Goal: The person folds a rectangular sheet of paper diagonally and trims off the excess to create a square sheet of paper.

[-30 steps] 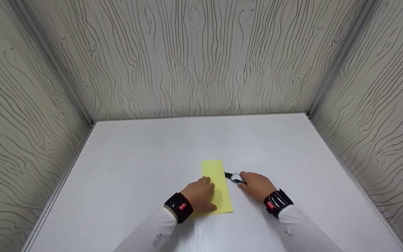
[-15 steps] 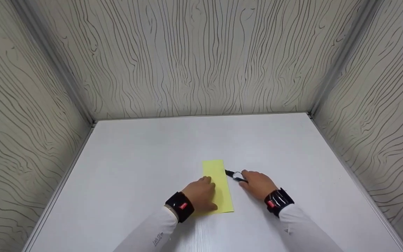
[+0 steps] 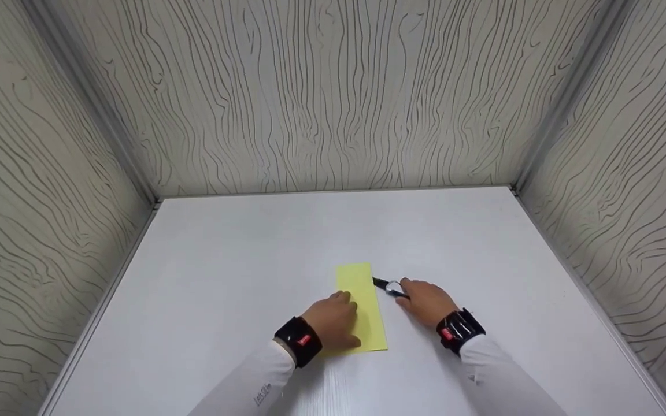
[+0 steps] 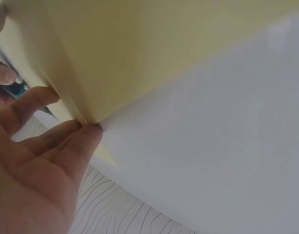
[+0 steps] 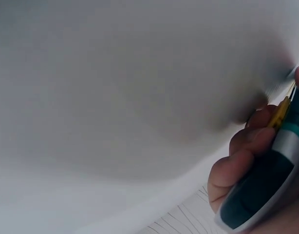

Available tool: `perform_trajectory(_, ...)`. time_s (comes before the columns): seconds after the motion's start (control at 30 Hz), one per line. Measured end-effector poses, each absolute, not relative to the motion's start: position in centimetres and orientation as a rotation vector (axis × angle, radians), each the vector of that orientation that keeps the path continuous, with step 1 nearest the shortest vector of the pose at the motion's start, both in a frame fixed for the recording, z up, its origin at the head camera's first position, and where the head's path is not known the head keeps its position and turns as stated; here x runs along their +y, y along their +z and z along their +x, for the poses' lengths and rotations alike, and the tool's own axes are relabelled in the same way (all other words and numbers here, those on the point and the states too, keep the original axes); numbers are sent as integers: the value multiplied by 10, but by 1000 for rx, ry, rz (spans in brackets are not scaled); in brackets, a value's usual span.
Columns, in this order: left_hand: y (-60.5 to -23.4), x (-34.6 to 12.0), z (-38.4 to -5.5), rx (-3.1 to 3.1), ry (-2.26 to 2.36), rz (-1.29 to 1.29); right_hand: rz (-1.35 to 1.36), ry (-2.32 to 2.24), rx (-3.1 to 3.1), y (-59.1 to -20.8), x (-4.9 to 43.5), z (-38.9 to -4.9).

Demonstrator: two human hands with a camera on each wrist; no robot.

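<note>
A narrow sheet of yellow paper (image 3: pixel 370 323), apparently folded, lies lengthwise on the white table. My left hand (image 3: pixel 333 323) rests across its left half, thumb low and fingers reaching forward. In the left wrist view, fingertips (image 4: pixel 93 129) press at the paper (image 4: pixel 130 53), where it creases slightly. My right hand (image 3: pixel 428 303) grips a tool with a slim dark front end (image 3: pixel 380 283), its tip right at the paper's right edge near the far end. The right wrist view shows the tool's dark green handle (image 5: pixel 259 190), with white trim and a grey band, in curled fingers.
The white tabletop (image 3: pixel 240 248) spreads around the paper. Wood-grain patterned panels (image 3: pixel 333 104) stand behind it and along both sides, joined by grey corner rails (image 3: pixel 99 98). Both wrists wear black bands (image 3: pixel 298 341).
The right hand and its tool have shifted slightly away from me along the paper's right edge. The left hand stays in place on the paper.
</note>
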State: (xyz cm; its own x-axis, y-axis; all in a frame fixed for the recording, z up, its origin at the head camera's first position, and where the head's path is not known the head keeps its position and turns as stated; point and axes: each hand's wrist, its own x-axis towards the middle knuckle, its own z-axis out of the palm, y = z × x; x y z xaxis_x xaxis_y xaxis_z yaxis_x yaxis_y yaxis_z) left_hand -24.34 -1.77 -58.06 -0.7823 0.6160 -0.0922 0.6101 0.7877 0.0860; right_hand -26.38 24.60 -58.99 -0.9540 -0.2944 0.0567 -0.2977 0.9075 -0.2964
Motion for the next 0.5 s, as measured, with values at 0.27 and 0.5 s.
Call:
perform_trajectory(0.27,-579,-17,-244,2873,49,993,501,458,-3045,-586,243,-267)
perform_trajectory(0.5,-575,-18,-240,2873,70,1002,446,482,-3087,-585,244,-268)
